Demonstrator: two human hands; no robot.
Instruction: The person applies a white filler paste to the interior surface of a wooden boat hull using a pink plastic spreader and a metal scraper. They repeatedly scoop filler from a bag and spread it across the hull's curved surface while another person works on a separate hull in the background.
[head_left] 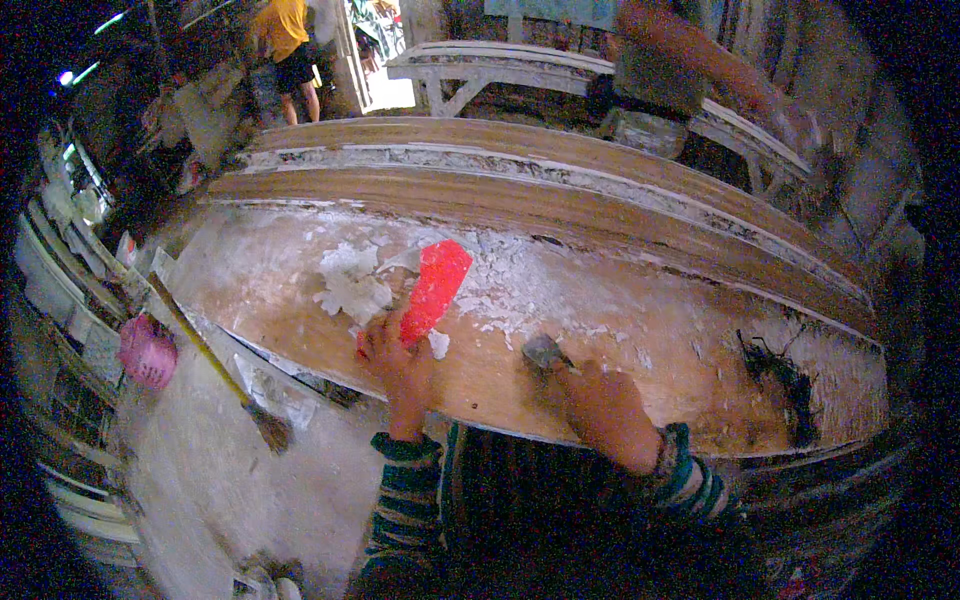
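Near the plank's (620,330) front edge, left hand (398,365) gripping red scraper (432,290), right hand (600,405) pinching small blade (543,350).

We see the left hand (398,362) gripping a red scraper (432,291) beside a lump of white filler (352,285) on the wooden panel (640,330). To its right, the right hand (600,408) presses a small metal blade (545,352) against the panel.

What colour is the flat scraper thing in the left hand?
Bright red. The scraper in the left hand shows clearly in the head view, over white putty.
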